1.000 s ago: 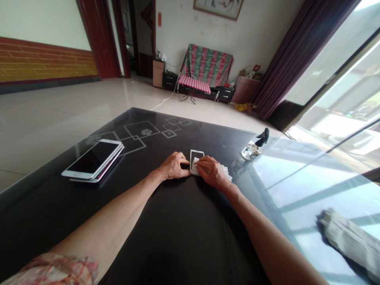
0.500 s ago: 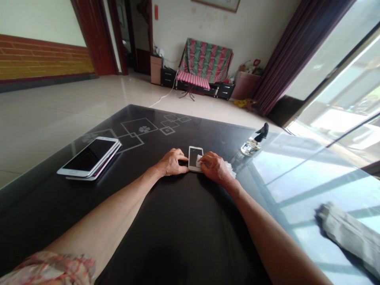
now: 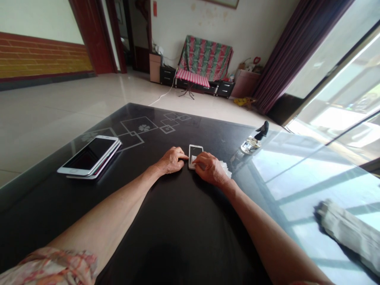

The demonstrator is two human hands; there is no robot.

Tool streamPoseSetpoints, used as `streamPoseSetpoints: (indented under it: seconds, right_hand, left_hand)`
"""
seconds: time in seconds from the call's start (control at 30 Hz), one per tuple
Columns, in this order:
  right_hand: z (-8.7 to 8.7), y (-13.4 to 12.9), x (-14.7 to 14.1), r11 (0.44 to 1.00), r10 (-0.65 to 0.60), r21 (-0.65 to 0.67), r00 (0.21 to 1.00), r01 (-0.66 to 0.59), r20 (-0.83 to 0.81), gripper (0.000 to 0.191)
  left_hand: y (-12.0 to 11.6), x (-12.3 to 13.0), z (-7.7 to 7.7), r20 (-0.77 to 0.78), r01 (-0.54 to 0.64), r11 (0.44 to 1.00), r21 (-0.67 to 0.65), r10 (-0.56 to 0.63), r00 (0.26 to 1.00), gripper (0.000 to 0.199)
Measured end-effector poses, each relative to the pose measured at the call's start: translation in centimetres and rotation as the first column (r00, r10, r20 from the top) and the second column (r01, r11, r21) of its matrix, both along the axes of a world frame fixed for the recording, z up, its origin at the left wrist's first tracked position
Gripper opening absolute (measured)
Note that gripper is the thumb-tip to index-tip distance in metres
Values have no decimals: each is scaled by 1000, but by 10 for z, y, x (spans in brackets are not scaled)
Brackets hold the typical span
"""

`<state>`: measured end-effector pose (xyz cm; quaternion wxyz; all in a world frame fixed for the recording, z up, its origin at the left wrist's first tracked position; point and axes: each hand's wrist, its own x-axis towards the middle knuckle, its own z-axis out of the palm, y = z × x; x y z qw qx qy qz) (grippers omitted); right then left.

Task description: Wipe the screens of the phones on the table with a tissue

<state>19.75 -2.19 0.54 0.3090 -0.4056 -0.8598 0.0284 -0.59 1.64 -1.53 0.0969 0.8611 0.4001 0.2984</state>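
Observation:
A small white smartphone point(image 3: 196, 150) with a dark screen lies flat on the black table. At its left edge, my left hand point(image 3: 172, 160) has its fingers curled and the index fingertip against the phone's side. My right hand point(image 3: 209, 166) is closed on a white tissue point(image 3: 226, 168) and presses it on the lower part of the screen. Part of the tissue sticks out past the right side of that hand; the rest is hidden under the fingers.
A stack of larger phones point(image 3: 90, 156) lies on the left of the table point(image 3: 166, 229). To the right stands a clear spray bottle point(image 3: 252, 144) with a black nozzle. A grey cloth-like bundle point(image 3: 347, 229) rests at the right. Beyond are a striped stool point(image 3: 192, 78) and cabinets.
My right hand has moved slightly left across the phone screen with the tissue. My left thumb has drawn back from the phone's edge, while the index finger stays there.

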Motion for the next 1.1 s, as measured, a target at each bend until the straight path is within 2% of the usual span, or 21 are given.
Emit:
streamPoseSetpoints:
  seconds: [0.23,0.47,0.57,0.87,1.1]
  right_hand:
    - [5,3,15,995,-94,-13,996,94,11,18]
    - [2,-5,-5,999,49,6,999,-49,15,18]
    - [1,-4,-6,1000,6,14,1000,-6,31,17]
    - [5,2,19,993,-120,-9,991,121,54,16]
    - [4,-6,0,1000,8,14,999,-9,47,18]
  left_hand:
    - [0,0,1,-10,-10,1000,-4,10,1000,36]
    - [2,-1,-1,-3,7,1000,7,-7,1000,39]
    - [2,-1,-2,3,8,1000,9,-8,1000,38]
    - [3,-1,-5,14,-7,1000,7,7,1000,39]
    - [2,0,-2,15,-2,1000,3,2,1000,37]
